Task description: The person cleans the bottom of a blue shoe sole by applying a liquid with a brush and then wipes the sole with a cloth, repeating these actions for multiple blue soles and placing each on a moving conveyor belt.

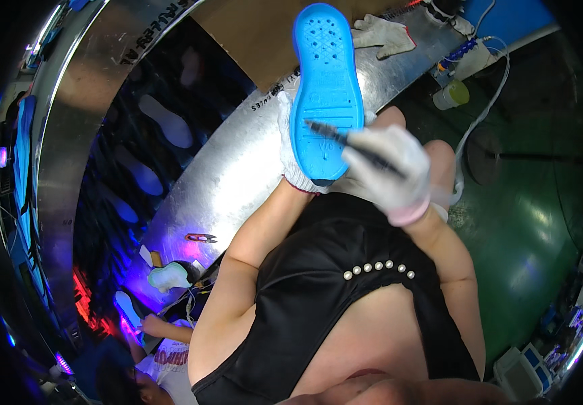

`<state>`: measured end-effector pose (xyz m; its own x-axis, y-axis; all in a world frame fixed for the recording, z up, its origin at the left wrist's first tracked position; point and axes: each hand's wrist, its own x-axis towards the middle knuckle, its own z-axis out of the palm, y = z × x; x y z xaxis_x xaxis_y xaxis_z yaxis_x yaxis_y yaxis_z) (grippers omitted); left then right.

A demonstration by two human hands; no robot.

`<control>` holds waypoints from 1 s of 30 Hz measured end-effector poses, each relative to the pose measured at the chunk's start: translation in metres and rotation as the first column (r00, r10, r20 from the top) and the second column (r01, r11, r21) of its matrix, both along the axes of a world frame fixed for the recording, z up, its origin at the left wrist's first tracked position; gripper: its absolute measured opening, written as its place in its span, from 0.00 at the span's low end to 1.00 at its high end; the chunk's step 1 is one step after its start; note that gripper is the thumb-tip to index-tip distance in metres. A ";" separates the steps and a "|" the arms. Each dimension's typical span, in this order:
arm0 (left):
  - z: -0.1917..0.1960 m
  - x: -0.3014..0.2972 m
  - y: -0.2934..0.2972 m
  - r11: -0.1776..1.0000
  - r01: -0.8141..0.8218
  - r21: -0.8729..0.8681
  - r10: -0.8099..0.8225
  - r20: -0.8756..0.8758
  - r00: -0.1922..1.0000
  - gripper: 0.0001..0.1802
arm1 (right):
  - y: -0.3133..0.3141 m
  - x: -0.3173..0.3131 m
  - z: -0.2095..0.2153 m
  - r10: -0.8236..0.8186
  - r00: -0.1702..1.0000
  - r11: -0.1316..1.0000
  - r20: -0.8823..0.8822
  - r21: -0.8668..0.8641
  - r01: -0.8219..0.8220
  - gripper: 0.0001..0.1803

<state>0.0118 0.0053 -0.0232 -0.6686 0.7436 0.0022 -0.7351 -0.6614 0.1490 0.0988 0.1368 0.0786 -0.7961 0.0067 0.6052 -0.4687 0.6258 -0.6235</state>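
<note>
My left hand (290,152), in a white glove, grips a bright blue shoe sole (326,81) from behind, tread side up toward me. A white glove also covers my right hand (391,170), which holds a thin dark pen (352,143) with its tip touching the heel part of the sole. Both hands are over the edge of a shiny metal table (237,169).
A spare white glove (383,34) lies on the table beyond the sole, beside a brown cardboard sheet (251,34). Small scissors (200,237) lie on the metal. Pale soles ride a dark conveyor (163,121). Another person's gloved hand (168,275) works at lower left. A green floor is at right.
</note>
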 end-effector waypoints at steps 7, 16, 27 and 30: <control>0.038 -0.008 -0.006 0.999 0.050 0.019 -0.051 0.024 0.998 0.48 | 0.004 -0.001 0.000 0.072 0.987 0.986 0.144 -0.156 -0.049 0.10; 0.041 -0.033 -0.027 0.878 0.402 -0.259 -0.398 0.071 0.915 0.41 | 0.036 -0.005 0.024 0.408 0.885 0.834 0.224 0.303 -0.461 0.16; 0.065 -0.054 -0.032 0.801 0.357 -0.480 -0.497 -0.201 0.844 0.34 | 0.007 0.007 0.005 0.358 0.923 0.912 0.140 0.159 -0.377 0.13; 0.068 -0.058 -0.037 0.745 0.290 -0.601 -0.484 -0.189 0.854 0.34 | 0.005 0.012 0.016 0.342 0.916 0.903 0.210 0.197 -0.382 0.12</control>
